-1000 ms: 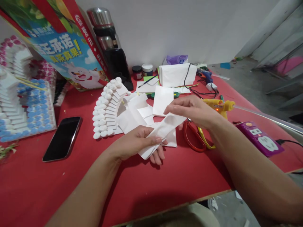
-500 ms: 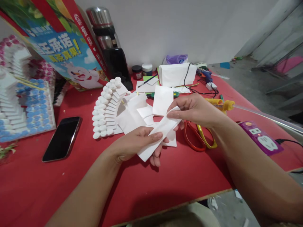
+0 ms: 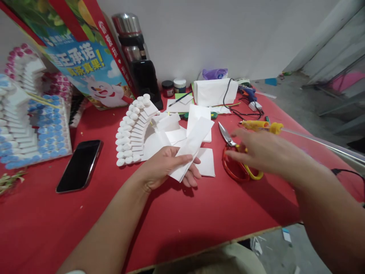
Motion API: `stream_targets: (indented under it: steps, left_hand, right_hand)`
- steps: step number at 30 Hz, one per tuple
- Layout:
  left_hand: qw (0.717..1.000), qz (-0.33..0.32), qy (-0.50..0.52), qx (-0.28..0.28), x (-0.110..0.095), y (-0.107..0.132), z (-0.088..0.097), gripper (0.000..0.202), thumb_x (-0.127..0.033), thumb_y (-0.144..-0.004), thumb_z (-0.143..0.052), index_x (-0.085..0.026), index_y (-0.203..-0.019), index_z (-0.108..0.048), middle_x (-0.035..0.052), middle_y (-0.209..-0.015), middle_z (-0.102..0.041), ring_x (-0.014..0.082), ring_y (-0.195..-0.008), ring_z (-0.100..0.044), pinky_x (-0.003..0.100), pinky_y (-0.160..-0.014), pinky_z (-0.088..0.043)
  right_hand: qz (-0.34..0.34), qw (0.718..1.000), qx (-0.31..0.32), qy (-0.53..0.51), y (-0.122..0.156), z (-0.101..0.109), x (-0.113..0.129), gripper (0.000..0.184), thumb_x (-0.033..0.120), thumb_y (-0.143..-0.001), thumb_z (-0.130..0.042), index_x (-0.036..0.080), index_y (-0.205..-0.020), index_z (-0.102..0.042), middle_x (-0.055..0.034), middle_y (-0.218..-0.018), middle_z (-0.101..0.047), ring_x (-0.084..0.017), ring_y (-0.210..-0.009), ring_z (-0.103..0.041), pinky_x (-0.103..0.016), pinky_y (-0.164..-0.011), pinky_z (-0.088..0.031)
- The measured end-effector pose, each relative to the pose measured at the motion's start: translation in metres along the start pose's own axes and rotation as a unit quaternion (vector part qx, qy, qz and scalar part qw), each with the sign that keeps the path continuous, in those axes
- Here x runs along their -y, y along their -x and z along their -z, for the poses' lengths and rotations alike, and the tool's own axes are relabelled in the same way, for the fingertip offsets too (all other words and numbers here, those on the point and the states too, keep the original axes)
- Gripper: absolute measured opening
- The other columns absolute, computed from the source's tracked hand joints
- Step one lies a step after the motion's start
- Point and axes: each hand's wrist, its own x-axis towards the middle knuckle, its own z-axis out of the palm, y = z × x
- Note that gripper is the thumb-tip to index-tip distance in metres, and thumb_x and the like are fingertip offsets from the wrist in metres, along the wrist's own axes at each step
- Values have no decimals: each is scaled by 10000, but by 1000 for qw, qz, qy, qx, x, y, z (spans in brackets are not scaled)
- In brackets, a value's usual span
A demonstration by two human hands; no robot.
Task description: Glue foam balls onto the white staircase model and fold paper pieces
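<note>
A folded strip of white paper is pinched between the thumb and fingers of my left hand, its far end sticking up to the right. My right hand, somewhat blurred, hovers over the scissors with thumb and fingers apart, holding nothing that I can see. Those scissors have one red and one yellow handle and lie on the table, blades pointing away and left. Beneath and beyond the strip are white paper pieces and a curved row of white folded pieces with round white tips.
A phone lies left on the red table. Behind stand a printed bag, a steel flask and two small jars. A yellow glue gun and black cable are at right; blue-and-white paper work is far left.
My right hand has let go of the paper strip and moved right, over the scissors. The strip stays in my left hand. The view has shifted slightly.
</note>
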Motion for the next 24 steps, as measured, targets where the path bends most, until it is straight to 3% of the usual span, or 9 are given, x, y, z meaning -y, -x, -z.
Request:
stream_targets:
  steps: [3,6,10,12,14,15,18,20,24]
  left_hand:
    - [1000,-15,-1,-11,-1,0,-1,225,-265,-970,-662,-57,-1054,-671,134,-776,-777,192,-563,-743,252,-521,-603]
    - [999,-31,-6,-18,-2,0,-2,250,-267,-969,-667,-70,-1122,-647,109,-743,-769,186,-550,-734,249,-513,-593]
    - [998,-51,-13,-30,-2,0,-2,250,-282,-971,-671,-77,-1113,-654,80,-717,-753,153,-522,-705,220,-506,-564]
    - [997,-66,-15,-33,-3,0,-1,250,-298,-972,-673,-79,-1093,-672,59,-703,-738,137,-508,-686,213,-504,-550]
    - [996,-79,-14,-36,-4,0,0,257,-308,-971,-676,-84,-1095,-685,41,-695,-725,128,-498,-672,211,-501,-539]
    - [996,-84,-13,-37,-4,0,0,259,-312,-968,-680,-88,-1096,-691,36,-696,-722,125,-496,-669,211,-502,-536]
    - [994,-101,-15,-47,-3,0,0,254,-332,-956,-697,-92,-1039,-713,33,-703,-723,113,-473,-653,213,-515,-534]
    - [992,-115,-16,-57,-3,1,0,253,-341,-953,-703,-96,-1015,-722,32,-708,-726,104,-457,-642,212,-522,-531]
    - [986,-152,-1,-68,-4,2,-1,236,-327,-963,-694,-121,-1070,-737,7,-691,-723,87,-441,-628,187,-502,-501]
  right_hand:
    - [-34,994,59,88,14,-17,4,390,383,-920,-516,129,-1207,-587,-183,-941,-693,-368,-795,-687,-355,-565,-351]
    - [-49,994,60,82,17,-25,8,389,299,-897,-505,105,-1232,-545,-202,-975,-682,-373,-842,-691,-364,-607,-371]
    - [-115,989,85,33,16,-26,-2,367,325,-886,-511,118,-1185,-558,-202,-945,-700,-392,-868,-696,-370,-611,-376]
    - [-126,990,65,-20,17,-25,-13,371,336,-907,-498,135,-1211,-569,-190,-942,-705,-376,-844,-694,-380,-624,-397]
    - [-118,980,45,-152,21,-23,-21,388,364,-925,-523,161,-1253,-557,-145,-876,-706,-339,-807,-694,-393,-666,-455]
    - [-112,962,41,-245,24,-21,-24,405,393,-921,-566,182,-1267,-546,-114,-839,-704,-320,-803,-698,-396,-699,-490]
    - [-74,871,72,-481,35,-12,-22,536,481,-829,-751,260,-1263,-525,-58,-858,-714,-290,-900,-717,-374,-792,-556]
    - [-35,848,78,-523,41,-5,-15,593,544,-768,-800,303,-1250,-554,-54,-967,-712,-283,-955,-703,-360,-798,-568]
    - [42,867,103,-486,42,3,-7,585,637,-773,-744,307,-1240,-618,-55,-1014,-692,-270,-872,-668,-354,-734,-557]
